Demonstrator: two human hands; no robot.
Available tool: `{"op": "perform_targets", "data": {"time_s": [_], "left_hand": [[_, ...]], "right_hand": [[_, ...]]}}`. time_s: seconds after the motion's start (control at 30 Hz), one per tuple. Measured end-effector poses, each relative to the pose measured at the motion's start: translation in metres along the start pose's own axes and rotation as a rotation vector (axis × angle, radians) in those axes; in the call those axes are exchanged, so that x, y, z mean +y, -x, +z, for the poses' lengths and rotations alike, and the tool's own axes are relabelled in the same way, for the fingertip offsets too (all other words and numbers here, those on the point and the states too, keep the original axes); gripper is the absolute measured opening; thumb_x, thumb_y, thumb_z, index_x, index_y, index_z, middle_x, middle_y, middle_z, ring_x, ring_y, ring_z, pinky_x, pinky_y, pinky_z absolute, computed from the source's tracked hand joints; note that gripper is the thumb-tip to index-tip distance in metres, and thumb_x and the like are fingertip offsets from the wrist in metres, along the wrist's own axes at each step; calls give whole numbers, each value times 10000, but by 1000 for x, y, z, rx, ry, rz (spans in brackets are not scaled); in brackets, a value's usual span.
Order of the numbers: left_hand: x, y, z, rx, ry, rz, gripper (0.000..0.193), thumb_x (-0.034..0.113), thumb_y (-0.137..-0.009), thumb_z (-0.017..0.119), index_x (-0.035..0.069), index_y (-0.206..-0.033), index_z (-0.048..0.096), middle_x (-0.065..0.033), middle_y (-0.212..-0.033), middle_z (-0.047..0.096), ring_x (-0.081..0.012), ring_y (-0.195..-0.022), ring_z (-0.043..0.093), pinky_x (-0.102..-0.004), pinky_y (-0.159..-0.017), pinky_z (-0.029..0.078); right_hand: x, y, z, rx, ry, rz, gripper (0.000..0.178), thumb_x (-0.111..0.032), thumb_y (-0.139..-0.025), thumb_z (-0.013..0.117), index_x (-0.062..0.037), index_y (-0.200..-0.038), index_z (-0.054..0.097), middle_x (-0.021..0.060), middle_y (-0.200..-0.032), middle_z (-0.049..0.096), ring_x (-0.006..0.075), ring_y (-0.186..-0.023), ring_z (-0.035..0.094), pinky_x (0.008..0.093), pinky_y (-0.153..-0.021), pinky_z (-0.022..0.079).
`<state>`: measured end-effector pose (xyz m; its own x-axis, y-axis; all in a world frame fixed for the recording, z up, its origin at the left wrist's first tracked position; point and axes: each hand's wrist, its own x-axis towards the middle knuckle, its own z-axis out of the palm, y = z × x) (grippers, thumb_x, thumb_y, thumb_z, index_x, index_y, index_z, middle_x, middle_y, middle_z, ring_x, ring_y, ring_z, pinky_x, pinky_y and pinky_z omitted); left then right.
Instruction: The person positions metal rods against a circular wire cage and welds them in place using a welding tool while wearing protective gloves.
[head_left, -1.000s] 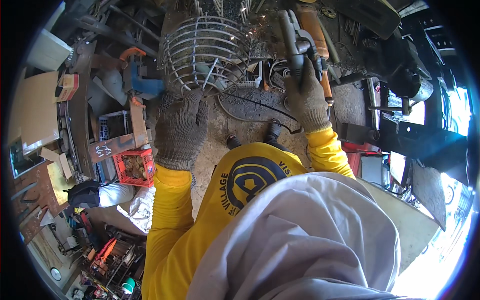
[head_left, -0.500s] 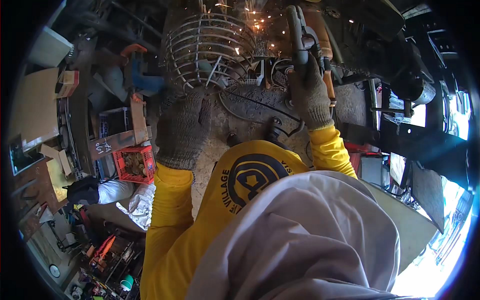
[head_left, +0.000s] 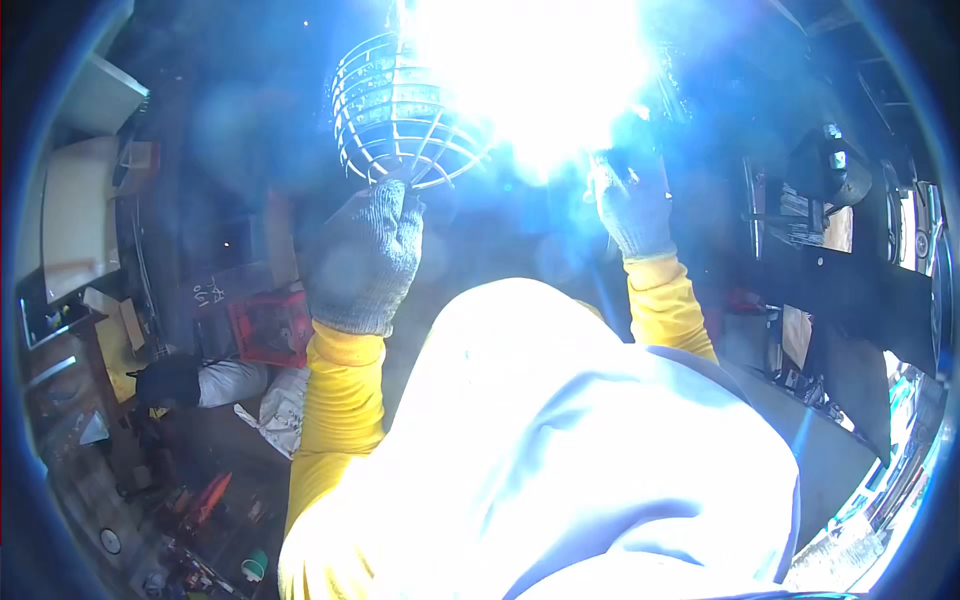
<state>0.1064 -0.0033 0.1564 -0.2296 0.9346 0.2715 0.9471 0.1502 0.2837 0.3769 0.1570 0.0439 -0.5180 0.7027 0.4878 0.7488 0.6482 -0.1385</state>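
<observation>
A dazzling white-blue welding arc (head_left: 540, 70) fills the upper middle and washes out whatever lies behind it. Left of the glare, a rounded cage of bent metal rods (head_left: 395, 110) shows its curved ribs. My left hand (head_left: 368, 258), in a grey knitted glove, has its fingers closed on the cage's near lower end. My right hand (head_left: 636, 208), gloved the same way, is closed just below and right of the arc. The earlier frame shows a grey welding electrode holder in it; glare now hides most of that tool.
On the left are a red plastic crate (head_left: 270, 328), a white sack (head_left: 280, 410) and a pale panel (head_left: 80, 215). A dark steel beam (head_left: 850, 265) runs along the right side. Cluttered tools lie at lower left.
Scattered orange sparks have given way to a blinding arc, and the surroundings look darker and bluish. My left hand stays near the cage's lower end; my right hand is slightly lower and farther right.
</observation>
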Motion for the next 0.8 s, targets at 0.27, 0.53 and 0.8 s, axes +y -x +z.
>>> {"op": "perform_targets", "data": {"time_s": [0.27,0.53,0.8], "left_hand": [[9,-3,-4,-27,97,-38,275,182,-921,672,90,-1178,698,-162,-942,726,-315,-890,703,-371,-798,544],[-18,6,22,-87,-189,96,319,256,-936,653,76,-1198,674,-156,-1110,678,-339,-1069,643,-429,-947,513],[2,0,2,-2,-22,94,297,127,-940,663,5,-1210,673,-162,-1079,722,-283,-974,710,-367,-847,555]], "right_hand": [[-4,-6,0,49,-300,88,314,-83,-950,657,-69,-1254,580,20,-862,614,73,-639,593,233,-528,529],[-8,34,-28,139,-709,330,479,-170,-917,686,-19,-1338,517,199,-1157,626,244,-971,666,372,-760,559],[-16,86,-41,-161,-1341,595,442,-143,-942,614,34,-1329,496,123,-1164,629,168,-1015,630,325,-807,547]]}}
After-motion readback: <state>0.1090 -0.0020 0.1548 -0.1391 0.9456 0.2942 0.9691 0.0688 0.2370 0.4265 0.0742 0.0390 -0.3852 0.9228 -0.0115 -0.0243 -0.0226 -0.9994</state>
